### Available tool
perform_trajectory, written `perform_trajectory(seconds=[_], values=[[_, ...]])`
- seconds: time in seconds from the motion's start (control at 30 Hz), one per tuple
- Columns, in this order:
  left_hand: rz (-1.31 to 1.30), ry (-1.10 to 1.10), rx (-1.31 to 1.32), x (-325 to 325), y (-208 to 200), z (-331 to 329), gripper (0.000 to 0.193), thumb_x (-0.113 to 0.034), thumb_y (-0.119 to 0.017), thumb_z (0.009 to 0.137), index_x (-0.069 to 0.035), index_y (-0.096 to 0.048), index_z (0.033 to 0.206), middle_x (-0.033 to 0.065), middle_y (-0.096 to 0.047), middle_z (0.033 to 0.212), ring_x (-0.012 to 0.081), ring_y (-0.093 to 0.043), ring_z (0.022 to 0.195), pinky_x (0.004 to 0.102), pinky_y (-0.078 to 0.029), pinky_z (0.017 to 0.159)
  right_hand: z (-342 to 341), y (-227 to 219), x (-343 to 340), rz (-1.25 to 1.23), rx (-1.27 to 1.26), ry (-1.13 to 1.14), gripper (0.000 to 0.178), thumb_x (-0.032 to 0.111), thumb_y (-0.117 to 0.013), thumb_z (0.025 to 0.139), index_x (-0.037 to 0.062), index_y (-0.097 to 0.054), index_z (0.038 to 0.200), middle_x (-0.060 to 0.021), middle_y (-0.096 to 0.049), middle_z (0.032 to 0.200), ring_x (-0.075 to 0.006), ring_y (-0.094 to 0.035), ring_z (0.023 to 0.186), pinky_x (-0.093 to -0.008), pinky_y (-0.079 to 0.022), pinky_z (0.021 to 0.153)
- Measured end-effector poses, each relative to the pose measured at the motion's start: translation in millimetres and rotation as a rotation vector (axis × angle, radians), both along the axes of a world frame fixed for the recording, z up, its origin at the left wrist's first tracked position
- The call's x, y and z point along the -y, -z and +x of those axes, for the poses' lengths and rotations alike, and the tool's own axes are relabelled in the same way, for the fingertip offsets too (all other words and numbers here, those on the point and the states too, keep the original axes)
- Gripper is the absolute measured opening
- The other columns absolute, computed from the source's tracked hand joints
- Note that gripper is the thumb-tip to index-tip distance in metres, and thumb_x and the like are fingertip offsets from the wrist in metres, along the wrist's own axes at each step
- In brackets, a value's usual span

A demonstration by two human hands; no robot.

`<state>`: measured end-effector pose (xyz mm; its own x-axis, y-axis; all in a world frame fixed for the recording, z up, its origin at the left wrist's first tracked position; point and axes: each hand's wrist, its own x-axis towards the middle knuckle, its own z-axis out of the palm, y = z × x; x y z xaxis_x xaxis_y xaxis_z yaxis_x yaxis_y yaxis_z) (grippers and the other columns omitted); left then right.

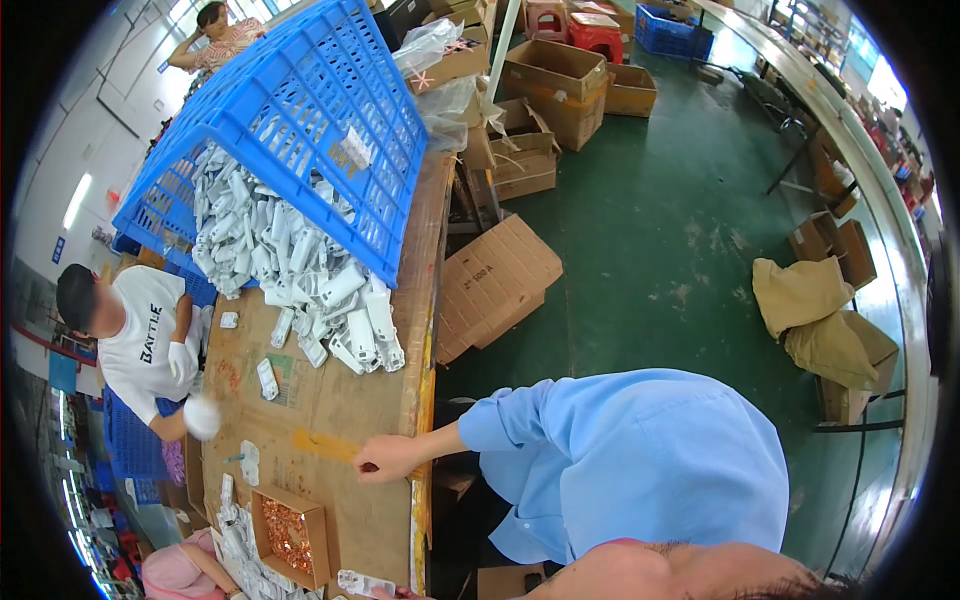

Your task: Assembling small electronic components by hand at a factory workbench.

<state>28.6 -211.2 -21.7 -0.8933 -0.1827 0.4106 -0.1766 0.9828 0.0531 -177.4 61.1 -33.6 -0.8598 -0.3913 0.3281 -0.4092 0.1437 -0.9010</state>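
Tabletop: right hand, curled together into a fist; white part touched by left hand, whose grip cannot be told.

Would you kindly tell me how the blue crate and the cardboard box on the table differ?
The blue crate is much larger than the cardboard box. The crate is tipped over, its sides slatted, while the box sits upright with solid brown walls. White parts spill from the crate, whereas the box contains copper-coloured pieces. Both are open containers on the table.
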Motion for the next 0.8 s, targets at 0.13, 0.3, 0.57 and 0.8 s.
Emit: perform_trajectory(seconds=[0.13, 0.3, 0.57, 0.8], values=[[0.269, -0.065, -0.100, 23, 5, -7, 0.031, -0.009, -0.066, 0.082, 0.000, -0.060, 0.111, 0.0300, -0.055, 0.116, 0.0449, -0.051, 0.108, 0.0500, -0.042, 0.092, -1, 0, -1, -0.048, 0.021, -0.001, 0.022, 0.024, -0.061, 0.085, 0.0033, -0.061, 0.079, -0.0139, -0.063, 0.071, -0.0327, -0.060, 0.066, -0.0424, -0.046, 0.060], [0.057, -0.022, 0.031, -1, -56, -16, 0.039, -0.009, -0.069, 0.080, 0.000, -0.059, 0.116, 0.0306, -0.052, 0.120, 0.0480, -0.043, 0.118, 0.0532, -0.034, 0.102, -2, -1, 6, 0.025, 0.033, -0.043, 0.022, 0.025, -0.059, 0.085, 0.0046, -0.063, 0.081, -0.0154, -0.065, 0.076, -0.0352, -0.062, 0.071, -0.0444, -0.048, 0.063], [1.522, -0.019, -0.374, -5, -79, -71, 0.017, -0.019, -0.063, 0.092, -0.010, -0.056, 0.103, 0.0027, -0.060, 0.092, 0.0118, -0.054, 0.077, 0.0274, -0.046, 0.065, -2, 10, 4, 0.135, 0.218, 0.089, 0.026, 0.031, -0.062, 0.085, 0.0073, -0.069, 0.091, -0.0164, -0.068, 0.085, -0.0326, -0.066, 0.079, -0.0418, -0.052, 0.070], [1.397, 0.033, -0.417, -25, -126, -87, 0.022, -0.017, -0.061, 0.094, 0.000, -0.060, 0.108, 0.0034, -0.064, 0.088, 0.0082, -0.058, 0.066, 0.0227, -0.046, 0.061, -5, -4, 3, 0.085, 0.134, 0.024, 0.022, 0.022, -0.065, 0.087, 0.0002, -0.064, 0.085, -0.0145, -0.061, 0.068, -0.0251, -0.059, 0.061, -0.0348, -0.047, 0.059]])
